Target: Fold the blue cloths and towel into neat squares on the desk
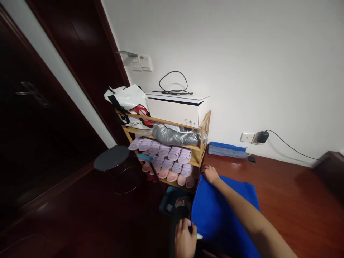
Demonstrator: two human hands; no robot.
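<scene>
A bright blue piece of fabric (215,204) lies over the left end of the brown wooden desk, with its left side along the desk's edge. My right hand (211,174) reaches across it, and its fingers are closed around the far left corner. At the near left corner, my left hand (186,237) is closed on the fabric's edge. Something small and white (199,236) sticks out beside the left fingers; I cannot make out what it is. My right forearm covers part of the fabric.
A wooden rack (201,157) past the desk holds several slippers (163,150), a plastic-wrapped grey bundle (177,135), a white box (174,111) and a white bag (131,104). A round stool (111,157) stands left. Folded blue and grey cloths (228,150) and a plugged-in adapter (262,137) are by the wall.
</scene>
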